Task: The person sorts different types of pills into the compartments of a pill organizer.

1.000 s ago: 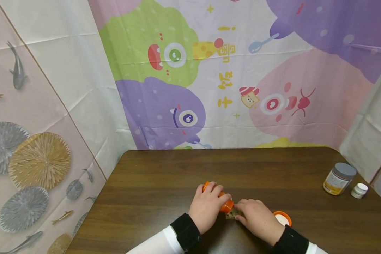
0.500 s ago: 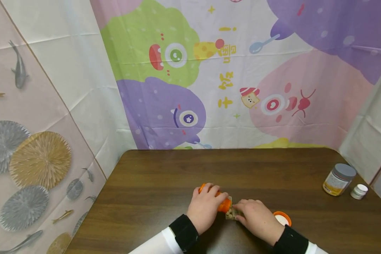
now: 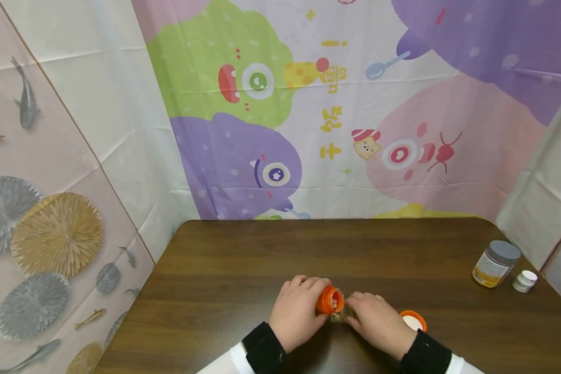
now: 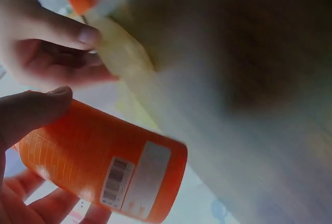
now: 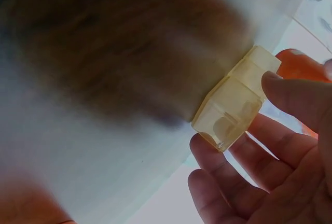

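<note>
Orange btl (image 4: 93, 149) tipped, mouth by see-thru box (image 5: 228, 105); L hand (image 3: 295, 311) wrapped rnd btl, R hand (image 3: 377, 321) pinching box, orange-rimmed cap (image 3: 413, 321) nr R hand.

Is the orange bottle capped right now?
No, in the head view the orange bottle, tilted in the left hand, shows an open mouth with small pale pieces inside.

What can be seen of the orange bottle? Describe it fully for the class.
The orange bottle is roughly cylindrical and looks like plastic, with a barcode label beside a whitish panel. It is uncapped and tilted, its open mouth towards the right hand, with pale bits visible inside. The left hand grips it near a small box; whether bottle and box touch is unclear.
</note>
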`<state>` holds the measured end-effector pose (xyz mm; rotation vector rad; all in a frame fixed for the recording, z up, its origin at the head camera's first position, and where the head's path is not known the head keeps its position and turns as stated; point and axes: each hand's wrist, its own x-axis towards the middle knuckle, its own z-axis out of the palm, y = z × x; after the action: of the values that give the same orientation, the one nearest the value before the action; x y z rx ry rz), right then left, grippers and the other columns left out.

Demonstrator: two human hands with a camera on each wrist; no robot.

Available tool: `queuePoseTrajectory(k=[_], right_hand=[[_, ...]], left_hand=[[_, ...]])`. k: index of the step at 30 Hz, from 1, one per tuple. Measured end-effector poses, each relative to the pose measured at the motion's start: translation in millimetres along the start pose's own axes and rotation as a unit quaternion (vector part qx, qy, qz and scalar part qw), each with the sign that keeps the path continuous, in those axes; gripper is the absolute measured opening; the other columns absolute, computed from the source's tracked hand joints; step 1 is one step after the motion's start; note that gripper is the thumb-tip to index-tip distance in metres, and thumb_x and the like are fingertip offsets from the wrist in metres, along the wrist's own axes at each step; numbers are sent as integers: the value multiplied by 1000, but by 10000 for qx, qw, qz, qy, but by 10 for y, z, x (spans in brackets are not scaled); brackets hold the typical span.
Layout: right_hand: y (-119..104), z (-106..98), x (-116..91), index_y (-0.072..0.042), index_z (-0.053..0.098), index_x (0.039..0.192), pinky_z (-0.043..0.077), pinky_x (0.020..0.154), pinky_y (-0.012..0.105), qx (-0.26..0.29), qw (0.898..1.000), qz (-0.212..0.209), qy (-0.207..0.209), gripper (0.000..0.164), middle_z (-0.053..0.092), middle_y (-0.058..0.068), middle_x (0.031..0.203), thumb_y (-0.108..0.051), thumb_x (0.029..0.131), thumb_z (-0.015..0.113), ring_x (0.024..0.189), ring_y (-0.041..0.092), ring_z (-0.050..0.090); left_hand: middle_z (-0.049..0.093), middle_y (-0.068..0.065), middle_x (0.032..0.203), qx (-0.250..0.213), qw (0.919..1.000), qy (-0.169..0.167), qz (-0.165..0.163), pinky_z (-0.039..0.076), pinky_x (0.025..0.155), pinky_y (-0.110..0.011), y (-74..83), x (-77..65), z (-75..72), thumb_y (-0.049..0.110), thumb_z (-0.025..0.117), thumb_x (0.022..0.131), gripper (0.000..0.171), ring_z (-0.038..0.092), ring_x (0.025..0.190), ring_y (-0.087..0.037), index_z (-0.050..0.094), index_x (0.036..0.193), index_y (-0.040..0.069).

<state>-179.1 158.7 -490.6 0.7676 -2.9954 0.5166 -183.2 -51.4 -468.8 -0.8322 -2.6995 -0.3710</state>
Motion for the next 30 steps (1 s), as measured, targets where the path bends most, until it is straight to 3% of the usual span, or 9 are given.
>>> queuePoseTrajectory(k=[6,11,19,25,30], right_hand=[[5,8,-7,-16,70,96,51,74,45,22,9999,-41,110,16,60,-9,87,-25,86,77,82,15,61],[8,18,-2,-15,69,106,53,79,46,137,9999,-44,91,27,63,-7,94,-27,84,79,86,16,63],[7,-34,-71,-10,63,124,52,86,52,274,9990,-77,343,48,64,3,114,-28,83,80,103,23,63],[76,-191,-221,-9,62,128,49,92,54,89,9983,346,466,50,63,5,121,-27,84,78,110,25,61],[277,-289,-415,-10,63,127,47,92,55,-65,9963,739,438,46,63,5,123,-28,86,76,113,26,61]], left_hand=[[68,6,110,-821,9961,-177,-283,51,84,-35,99,-67,-93,39,85,77,59,59,96,-15,60,126,20],[66,4,108,-1239,9902,-397,-502,52,83,-31,179,-111,-163,38,85,77,61,59,93,-13,59,128,17],[67,4,107,-1486,9864,-458,-534,51,79,-29,260,-165,-194,38,85,77,63,59,88,-10,58,129,16],[66,5,106,-1599,9821,-760,-646,51,77,-26,319,-175,-206,42,84,77,66,57,86,-7,56,130,17],[65,8,103,-1742,9783,-944,-614,51,78,-25,380,-158,-173,42,85,76,64,58,85,-5,56,127,17]])
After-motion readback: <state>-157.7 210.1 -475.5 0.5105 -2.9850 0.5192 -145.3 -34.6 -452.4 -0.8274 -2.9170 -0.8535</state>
